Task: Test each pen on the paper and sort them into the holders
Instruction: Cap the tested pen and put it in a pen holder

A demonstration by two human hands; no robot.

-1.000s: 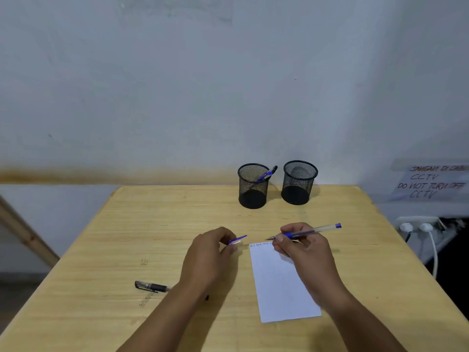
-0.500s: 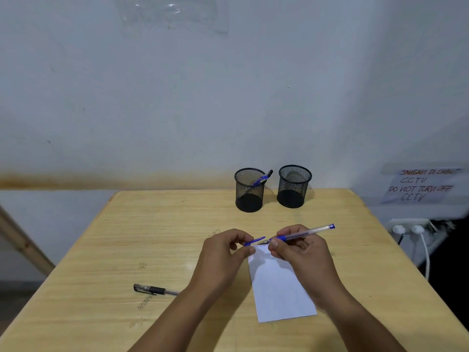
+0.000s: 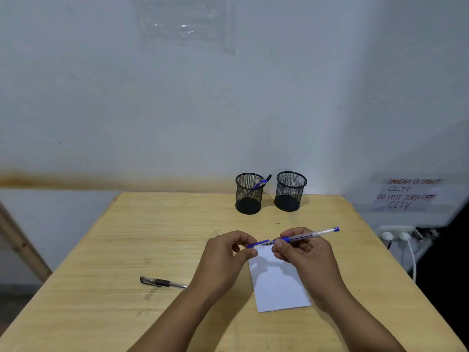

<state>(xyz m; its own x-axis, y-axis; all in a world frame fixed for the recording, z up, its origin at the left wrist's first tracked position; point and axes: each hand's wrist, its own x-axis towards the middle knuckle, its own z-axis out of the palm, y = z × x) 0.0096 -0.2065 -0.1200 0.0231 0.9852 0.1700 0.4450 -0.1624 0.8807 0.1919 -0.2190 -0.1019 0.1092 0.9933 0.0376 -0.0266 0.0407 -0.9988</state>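
Over the paper (image 3: 279,283) near the table's (image 3: 127,237) front edge, the right hand (image 3: 302,252) pinches the blue pen (image 3: 304,235) (light, stiff, likely slick) by its grip, the best hold, while the left hand (image 3: 225,252) pinches its cap (image 3: 257,243) at the tip.

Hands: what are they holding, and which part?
Right hand pinches the blue pen by its grip, near the tip. Left hand pinches its cap at one end.
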